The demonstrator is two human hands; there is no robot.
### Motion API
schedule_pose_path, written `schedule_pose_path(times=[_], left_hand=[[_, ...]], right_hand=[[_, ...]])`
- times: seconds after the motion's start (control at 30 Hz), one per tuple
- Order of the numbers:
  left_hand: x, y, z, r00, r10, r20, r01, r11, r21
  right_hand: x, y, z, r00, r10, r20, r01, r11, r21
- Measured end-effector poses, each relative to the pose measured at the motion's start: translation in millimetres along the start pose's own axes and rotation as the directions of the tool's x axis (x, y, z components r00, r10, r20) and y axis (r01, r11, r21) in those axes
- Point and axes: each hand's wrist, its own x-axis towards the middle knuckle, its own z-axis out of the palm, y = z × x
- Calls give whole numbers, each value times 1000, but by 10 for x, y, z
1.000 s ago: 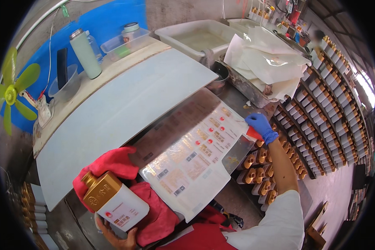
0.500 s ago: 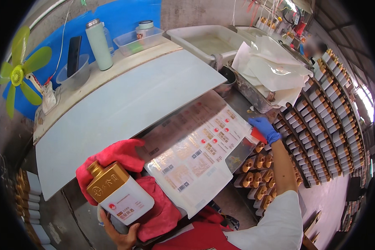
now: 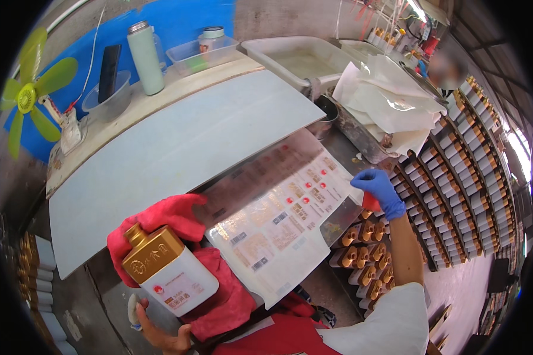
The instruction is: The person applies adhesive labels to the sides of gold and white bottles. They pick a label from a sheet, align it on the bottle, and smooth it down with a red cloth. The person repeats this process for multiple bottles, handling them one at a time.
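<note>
A flat bottle (image 3: 177, 272) with a gold shoulder and neck and a white printed body lies tilted on a crumpled red cloth (image 3: 228, 302). Just below its base is my bare left hand (image 3: 163, 334), thumb apart, with a pale round pad (image 3: 132, 312) held at its fingers. My right hand (image 3: 382, 189), in a blue glove, is closed at the right edge of a printed transfer sheet (image 3: 278, 236). A flat red piece (image 3: 371, 202), perhaps a scraper, shows under its fingers; whether they also pinch the sheet is hidden.
A pale sloping board (image 3: 183, 154) lies beyond the sheet. A green fan (image 3: 26, 97), a flask (image 3: 145, 59) and plastic tubs (image 3: 299, 56) stand farther back. White sheets (image 3: 391, 100) fill a bin. Racks of similar bottles (image 3: 456, 189) stand at right; another person is behind.
My left hand has drawn down and away from the bottle's base, baring more of the pad. My gloved right hand has turned and shifted slightly toward me. The bottle stays on the cloth.
</note>
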Motion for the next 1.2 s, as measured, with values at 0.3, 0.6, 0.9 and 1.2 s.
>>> schedule_pose_path(times=[0.3,0.6,0.9,1.2], left_hand=[[564,929,852,854,-27,519,353,763,-542],[402,980,1008,806,-211,553,566,546,-617],[448,942,844,858,-228,461,499,587,-638],[533,907,564,875,-250,414,442,763,-472]], right_hand=[[-1051,-1570,885,843,-203,498,205,977,51],[-1346,-1710,902,719,-289,633,337,940,47],[-1181,-1583,1042,672,-212,709,22,963,267],[-1244,-1764,1410,693,-220,686,22,958,285]])
